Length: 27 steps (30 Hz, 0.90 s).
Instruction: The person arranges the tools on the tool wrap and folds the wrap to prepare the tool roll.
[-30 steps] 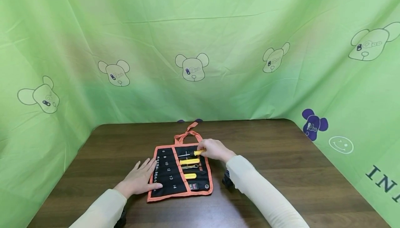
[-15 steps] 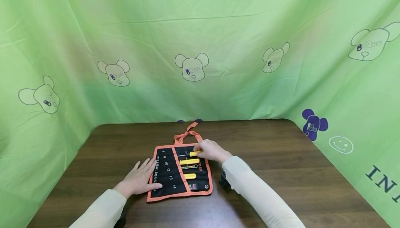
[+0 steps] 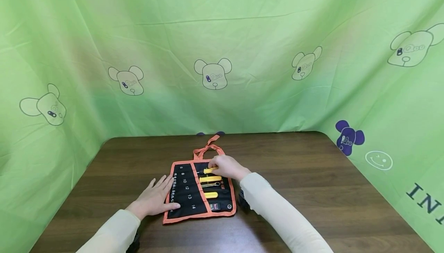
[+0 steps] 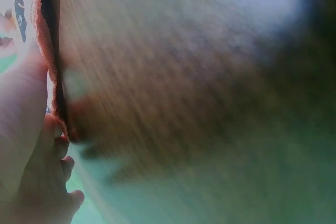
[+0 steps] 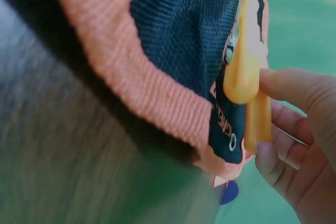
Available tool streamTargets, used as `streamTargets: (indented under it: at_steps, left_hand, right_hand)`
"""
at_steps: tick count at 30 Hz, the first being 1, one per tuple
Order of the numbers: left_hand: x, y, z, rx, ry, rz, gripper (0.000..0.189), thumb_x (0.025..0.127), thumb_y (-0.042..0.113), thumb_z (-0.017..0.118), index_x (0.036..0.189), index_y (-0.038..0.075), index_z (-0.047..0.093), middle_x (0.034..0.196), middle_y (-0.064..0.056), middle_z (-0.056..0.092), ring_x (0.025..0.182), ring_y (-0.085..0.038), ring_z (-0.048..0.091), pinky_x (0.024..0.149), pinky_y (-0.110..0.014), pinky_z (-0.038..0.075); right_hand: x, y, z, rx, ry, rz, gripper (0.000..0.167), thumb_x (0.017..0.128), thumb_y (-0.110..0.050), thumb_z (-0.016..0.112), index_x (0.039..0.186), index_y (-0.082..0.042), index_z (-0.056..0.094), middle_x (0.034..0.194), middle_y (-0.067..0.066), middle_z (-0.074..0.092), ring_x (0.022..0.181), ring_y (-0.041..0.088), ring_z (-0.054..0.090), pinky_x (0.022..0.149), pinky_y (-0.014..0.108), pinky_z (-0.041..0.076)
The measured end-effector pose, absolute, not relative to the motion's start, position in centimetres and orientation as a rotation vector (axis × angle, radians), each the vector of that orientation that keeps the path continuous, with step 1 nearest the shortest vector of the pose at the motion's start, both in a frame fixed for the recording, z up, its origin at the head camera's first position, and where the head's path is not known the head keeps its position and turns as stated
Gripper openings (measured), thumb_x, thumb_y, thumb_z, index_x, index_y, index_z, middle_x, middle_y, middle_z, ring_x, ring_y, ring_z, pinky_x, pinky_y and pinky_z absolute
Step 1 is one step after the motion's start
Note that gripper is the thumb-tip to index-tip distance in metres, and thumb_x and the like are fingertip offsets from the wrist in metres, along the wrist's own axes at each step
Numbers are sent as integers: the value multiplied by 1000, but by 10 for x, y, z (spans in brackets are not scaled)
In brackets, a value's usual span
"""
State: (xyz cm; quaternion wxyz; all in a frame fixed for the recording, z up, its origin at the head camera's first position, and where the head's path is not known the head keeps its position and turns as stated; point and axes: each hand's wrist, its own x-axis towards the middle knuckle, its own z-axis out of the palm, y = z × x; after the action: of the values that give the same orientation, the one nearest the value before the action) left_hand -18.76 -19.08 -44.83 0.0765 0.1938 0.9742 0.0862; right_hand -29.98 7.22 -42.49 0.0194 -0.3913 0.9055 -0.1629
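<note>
A black fabric tool roll with orange edging lies spread on the table, with numbered pockets on its left part. My left hand rests flat on its left edge, fingers straight. My right hand pinches the yellow handle of a screwdriver at the top pocket. Most of its shaft is hidden in the pocket. In the right wrist view that handle sits between thumb and fingers, behind another yellow handle. Below it in the roll are two yellow handles, a wrench between them, and a small dark labelled item.
Orange tie straps extend from the roll's far edge onto the brown wooden table. A green curtain with printed bear heads hangs behind and at both sides.
My right hand has moved left with the screwdriver, and its shaft has slid into the top pocket. My left hand and the roll have stayed in place.
</note>
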Motion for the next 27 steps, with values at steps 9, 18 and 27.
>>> streamTargets:
  at_steps: [9, 18, 27]
  left_hand:
    - [-189, -191, -450, 576, 2912, 259, 94, 80, 67, 49, 142, -2, 30, 147, -16, 26, 134, -34, 21, 103, -55, 16]
    - [-193, -192, -452, 572, 2926, 205, 94, 81, 67, 48, 142, -1, 29, 147, -15, 26, 134, -33, 20, 104, -54, 16]
    - [-192, -192, -453, 565, 2921, 219, 93, 81, 67, 49, 142, -1, 30, 147, -16, 27, 134, -33, 21, 104, -54, 15]
  right_hand:
    - [-298, 65, -430, -1231, 2804, -501, 14, 84, -7, 66, 95, -14, 71, 87, -4, 61, 73, 7, 51, 64, 24, 45]
    - [-299, 60, -427, -1197, 2780, -447, 14, 87, -7, 62, 97, -12, 71, 93, -2, 65, 76, 8, 57, 70, 27, 48]
    - [-295, 55, -420, -1050, 2706, -419, 22, 92, -5, 53, 105, -12, 69, 104, 0, 65, 84, 11, 58, 70, 27, 45]
